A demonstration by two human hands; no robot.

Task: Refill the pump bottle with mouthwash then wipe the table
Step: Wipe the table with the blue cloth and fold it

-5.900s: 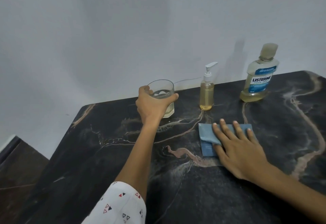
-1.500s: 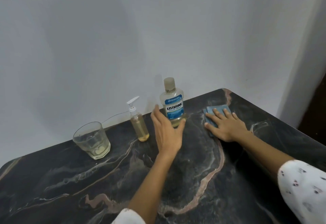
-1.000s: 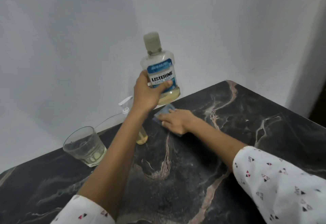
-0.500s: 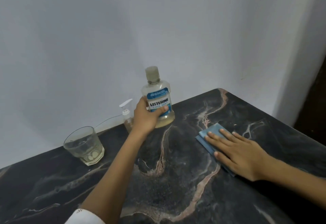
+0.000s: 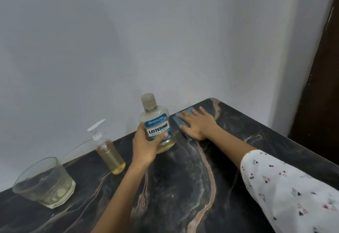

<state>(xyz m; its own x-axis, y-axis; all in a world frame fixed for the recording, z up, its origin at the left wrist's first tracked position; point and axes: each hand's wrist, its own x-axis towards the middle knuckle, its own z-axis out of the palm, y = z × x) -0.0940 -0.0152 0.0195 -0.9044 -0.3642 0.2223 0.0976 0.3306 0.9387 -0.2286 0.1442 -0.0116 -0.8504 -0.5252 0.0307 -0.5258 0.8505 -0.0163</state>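
Clear plastic mouthwash bottle [image 5: 157, 126], upright, capped, is gripped by the left hand [image 5: 146, 145] near the counter's [image 5: 183, 187] back edge. Folded blue cloth [image 5: 180, 120] is pressed flat under the spread right hand [image 5: 199, 124], toward the far right corner, just right of the bottle.
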